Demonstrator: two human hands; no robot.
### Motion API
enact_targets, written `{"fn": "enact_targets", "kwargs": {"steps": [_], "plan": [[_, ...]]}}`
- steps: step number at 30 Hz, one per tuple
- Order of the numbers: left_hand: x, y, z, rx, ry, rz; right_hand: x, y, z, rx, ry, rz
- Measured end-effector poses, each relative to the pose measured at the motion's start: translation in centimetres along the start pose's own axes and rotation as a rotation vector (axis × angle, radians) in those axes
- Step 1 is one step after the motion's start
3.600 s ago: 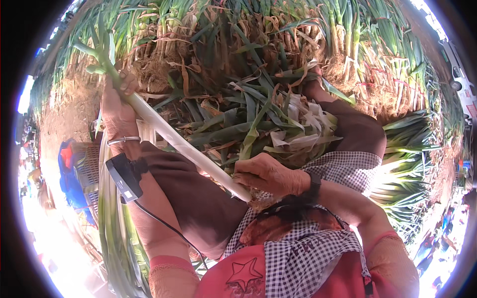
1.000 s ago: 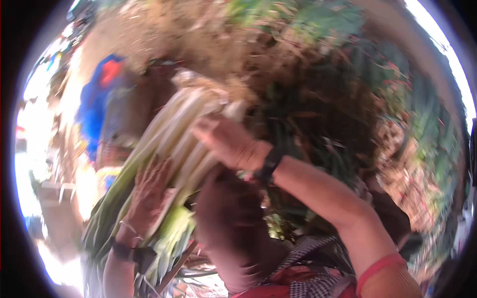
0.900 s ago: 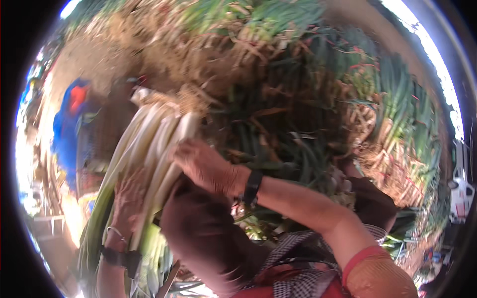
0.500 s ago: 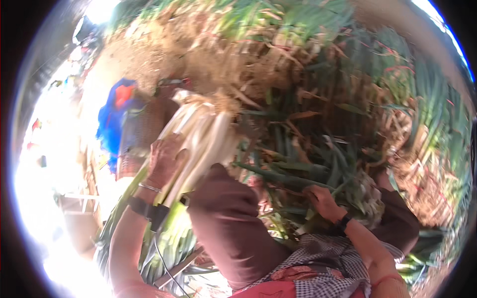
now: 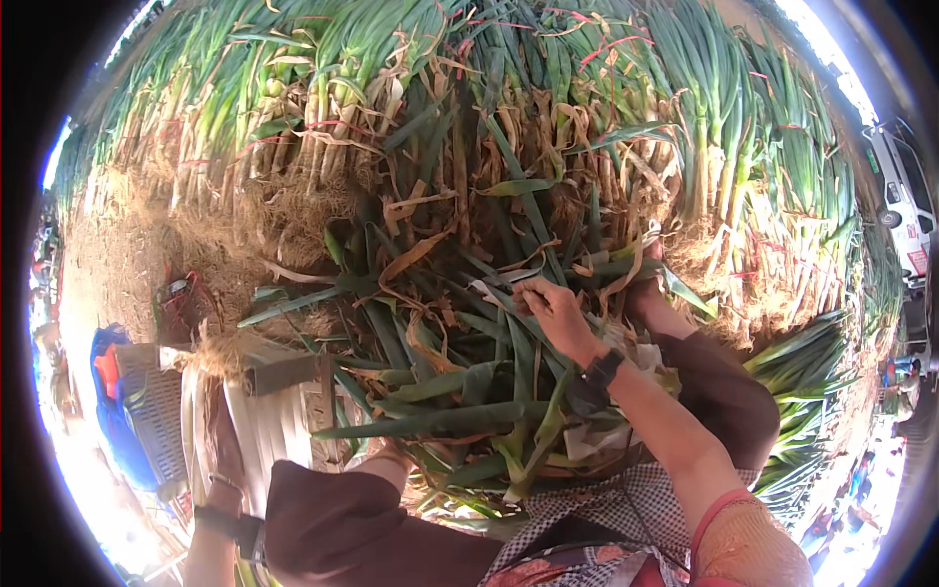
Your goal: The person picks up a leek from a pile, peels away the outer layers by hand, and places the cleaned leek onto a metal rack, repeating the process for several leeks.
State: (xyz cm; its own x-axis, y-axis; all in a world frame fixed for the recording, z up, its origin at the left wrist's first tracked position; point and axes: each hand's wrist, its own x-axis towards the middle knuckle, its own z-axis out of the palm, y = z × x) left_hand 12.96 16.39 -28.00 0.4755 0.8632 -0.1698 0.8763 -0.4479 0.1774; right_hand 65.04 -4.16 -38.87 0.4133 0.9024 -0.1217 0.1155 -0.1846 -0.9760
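At the lower left, my left hand [image 5: 221, 445] lies along a bunch of thick green onions [image 5: 279, 430], its fingers partly hidden against the white stalks. Their roots [image 5: 223, 354] point away from me. Over the middle of a heap of loose green leaves [image 5: 469, 382] is my right hand [image 5: 556, 315], fingers curled closed. A thin pale sliver lies by its fingertips, and I cannot make out whether the hand holds it. The leaf heap spreads between my two brown-trousered knees [image 5: 342, 519].
Rows of upright green onion bundles [image 5: 323, 127] with red ties curve round the far side and right. A grey woven crate [image 5: 156, 421] and blue bag [image 5: 117, 416] stand at the left. More onions [image 5: 807, 391] lie right of my knee. A white vehicle [image 5: 902, 196] is far right.
The view has swung right, so the bunch and my left hand sit farther left in it. My right hand has moved away from me, over the middle of the leaf heap.
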Motion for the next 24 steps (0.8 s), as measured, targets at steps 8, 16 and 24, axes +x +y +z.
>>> {"fn": "enact_targets", "kwargs": {"steps": [8, 16, 24], "plan": [[-0.5, -1.0, 0.0, 0.045, -0.118, -0.062, 16.1, 9.6, 7.0, -0.438, 0.112, 0.059], [-0.8, -1.8, 0.0, 0.065, -0.159, -0.081, 23.4, 8.2, 11.4, 0.011, 0.131, 0.405], [-1.6, -1.8, -0.3, 0.076, -0.138, -0.05, 6.7, -5.2, 7.8, 0.399, -0.144, 0.16]]}}
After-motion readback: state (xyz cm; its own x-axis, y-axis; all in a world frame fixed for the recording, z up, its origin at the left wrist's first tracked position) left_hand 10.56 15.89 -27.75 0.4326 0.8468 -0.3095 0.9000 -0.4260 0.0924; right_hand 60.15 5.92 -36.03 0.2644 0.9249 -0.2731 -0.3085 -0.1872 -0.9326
